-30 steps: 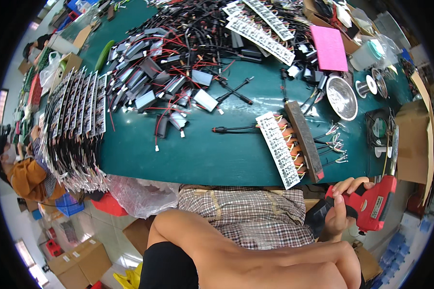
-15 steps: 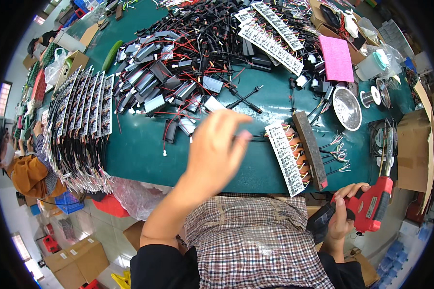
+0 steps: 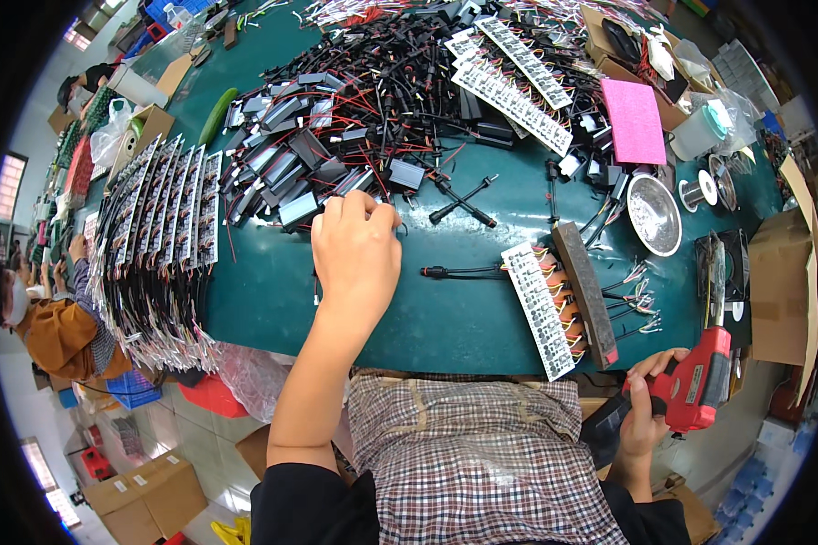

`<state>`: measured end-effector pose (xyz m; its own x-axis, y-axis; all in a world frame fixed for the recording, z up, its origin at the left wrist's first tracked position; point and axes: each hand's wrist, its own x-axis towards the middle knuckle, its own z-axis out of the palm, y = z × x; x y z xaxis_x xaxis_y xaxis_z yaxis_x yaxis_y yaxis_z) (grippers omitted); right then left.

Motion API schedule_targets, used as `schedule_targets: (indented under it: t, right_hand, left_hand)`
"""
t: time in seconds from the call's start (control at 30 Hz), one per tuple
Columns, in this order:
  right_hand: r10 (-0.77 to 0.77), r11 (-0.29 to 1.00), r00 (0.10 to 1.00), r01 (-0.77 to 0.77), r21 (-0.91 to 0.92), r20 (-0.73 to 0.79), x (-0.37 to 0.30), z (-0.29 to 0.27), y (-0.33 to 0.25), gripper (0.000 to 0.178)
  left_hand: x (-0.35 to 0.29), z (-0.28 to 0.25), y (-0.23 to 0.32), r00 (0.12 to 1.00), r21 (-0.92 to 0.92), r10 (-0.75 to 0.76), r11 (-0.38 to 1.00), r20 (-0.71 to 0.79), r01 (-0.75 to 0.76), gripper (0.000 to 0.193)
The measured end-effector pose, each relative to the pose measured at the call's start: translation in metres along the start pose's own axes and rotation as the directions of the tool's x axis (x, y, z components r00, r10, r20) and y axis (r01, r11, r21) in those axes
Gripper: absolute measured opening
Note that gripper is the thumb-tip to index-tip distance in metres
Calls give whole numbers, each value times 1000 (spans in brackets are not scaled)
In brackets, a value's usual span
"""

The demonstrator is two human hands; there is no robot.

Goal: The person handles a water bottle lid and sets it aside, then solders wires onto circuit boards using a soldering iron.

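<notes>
My left hand (image 3: 359, 250) is at the near edge of a pile of grey modules with red and black wires (image 3: 300, 209). Its fingers are curled together and hide whatever is between them. Low on the right, my right hand (image 3: 643, 400) is wrapped around a red soldering gun (image 3: 700, 381), its metal tip pointing away from me. Between my hands lies a white circuit board strip (image 3: 541, 309) with short coloured wires. Its wires run under a dark bar (image 3: 583, 295), and stripped wire ends (image 3: 641, 300) fan out beyond. One black cable (image 3: 454, 272) reaches left from the strip.
Several wired board strips (image 3: 159, 204) stand stacked at left, near a green cucumber-shaped thing (image 3: 218, 115). A metal bowl (image 3: 654, 215), a solder spool (image 3: 698, 192), a pink pad (image 3: 633, 121) and a small fan (image 3: 727, 259) sit at right. Another person (image 3: 59, 331) works at far left.
My left hand has moved left and its fingers have curled at the module pile. The black cable's end beside the board strip now shows. My right hand still holds the soldering gun.
</notes>
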<state>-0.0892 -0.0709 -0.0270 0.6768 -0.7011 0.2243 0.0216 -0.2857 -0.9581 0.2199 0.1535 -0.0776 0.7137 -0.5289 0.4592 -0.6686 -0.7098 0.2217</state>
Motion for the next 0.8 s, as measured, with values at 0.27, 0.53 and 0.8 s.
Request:
schedule_targets:
  t: [0.27, 0.53, 0.8]
  right_hand:
    - [-27, 1000, 999, 27, 14, 26, 3, 0, -1, 56]
    - [21, 1000, 999, -20, 20, -33, -1, -11, -1, 54]
    - [44, 999, 999, -44, 25, -15, 3, -4, -1, 56]
  left_hand:
    - [34, 40, 44, 993, -59, 114, 992, 9, -113, 16]
    - [31, 51, 36, 992, -111, 35, 994, 118, -22, 20]
    - [27, 18, 36, 992, -289, -58, 953, 114, 89, 25]
